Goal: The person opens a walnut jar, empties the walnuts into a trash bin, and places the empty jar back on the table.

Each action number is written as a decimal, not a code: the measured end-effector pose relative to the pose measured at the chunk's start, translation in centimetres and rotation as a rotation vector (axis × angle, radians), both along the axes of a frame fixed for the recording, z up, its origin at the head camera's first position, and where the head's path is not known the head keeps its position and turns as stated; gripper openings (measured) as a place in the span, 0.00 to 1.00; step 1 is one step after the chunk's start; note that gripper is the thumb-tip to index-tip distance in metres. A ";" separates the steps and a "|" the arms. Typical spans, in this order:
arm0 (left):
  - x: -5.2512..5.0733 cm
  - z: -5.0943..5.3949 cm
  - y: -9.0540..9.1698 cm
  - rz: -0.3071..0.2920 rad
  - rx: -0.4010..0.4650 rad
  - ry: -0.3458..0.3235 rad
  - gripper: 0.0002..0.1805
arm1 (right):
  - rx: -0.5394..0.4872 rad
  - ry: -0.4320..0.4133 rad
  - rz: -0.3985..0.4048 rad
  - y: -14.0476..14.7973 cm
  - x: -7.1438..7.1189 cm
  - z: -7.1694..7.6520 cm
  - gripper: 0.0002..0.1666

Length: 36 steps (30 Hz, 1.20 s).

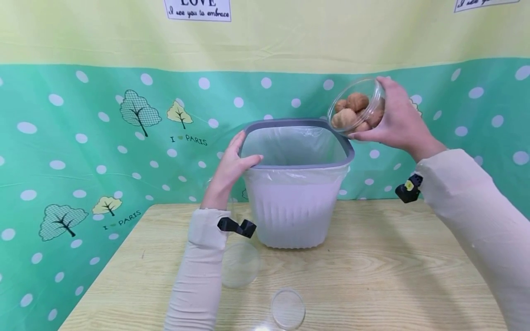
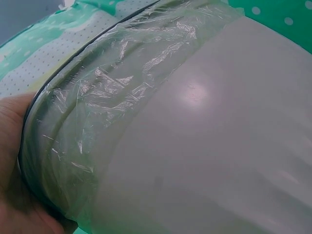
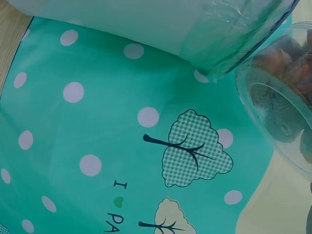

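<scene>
A white trash bin (image 1: 291, 209) with a grey rim stands on the table, lined with a clear plastic bag (image 2: 117, 87) folded over its outside. My left hand (image 1: 233, 168) grips the rim at the left, its thumb lying over the near left corner. Above the bin's right corner, my right hand (image 1: 397, 115) holds a clear plastic bowl (image 3: 273, 114) by its side and base. The bowl is tilted, mouth toward the bin, with several brown, lumpy, walnut-like balls (image 1: 352, 110) inside. Whether it touches the rim I cannot tell. The bin's floor is hidden.
Two clear round discs like lids lie on the wooden table (image 1: 385, 276): a larger disc (image 1: 241, 265) by my left sleeve and a smaller disc (image 1: 288, 309) nearer. A clear object, mostly hidden, stands behind my left wrist. A green dotted cloth (image 1: 103, 151) hangs behind.
</scene>
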<state>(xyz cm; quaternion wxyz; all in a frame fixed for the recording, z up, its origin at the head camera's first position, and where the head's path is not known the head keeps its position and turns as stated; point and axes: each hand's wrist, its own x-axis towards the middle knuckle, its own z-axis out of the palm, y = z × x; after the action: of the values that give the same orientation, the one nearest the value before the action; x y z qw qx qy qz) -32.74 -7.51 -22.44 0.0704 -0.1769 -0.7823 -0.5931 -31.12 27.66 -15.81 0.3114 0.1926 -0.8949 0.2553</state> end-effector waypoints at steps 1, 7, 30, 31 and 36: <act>0.0 0.0 0.0 -0.001 0.002 -0.003 0.48 | 0.001 0.001 0.002 0.0 0.0 0.0 0.71; 0.1 0.0 -0.1 0.000 0.007 -0.007 0.48 | 0.008 0.005 0.008 -0.3 -0.1 0.0 0.73; 0.5 0.4 0.0 0.002 0.000 -0.023 0.47 | 0.134 0.069 -0.001 -0.7 -0.3 0.5 0.72; 0.5 0.3 0.0 0.001 0.003 -0.022 0.48 | 0.135 0.075 0.003 -0.8 -0.3 0.5 0.72; 0.4 0.3 0.0 -0.003 0.009 -0.024 0.48 | 0.125 0.084 0.012 -0.9 -0.5 0.4 0.72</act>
<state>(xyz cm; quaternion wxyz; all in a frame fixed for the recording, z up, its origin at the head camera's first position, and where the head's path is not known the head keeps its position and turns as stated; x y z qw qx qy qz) -32.30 -7.56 -22.18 0.0608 -0.1706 -0.7802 -0.5987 -31.62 26.76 -15.44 0.3346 0.2277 -0.8940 0.1923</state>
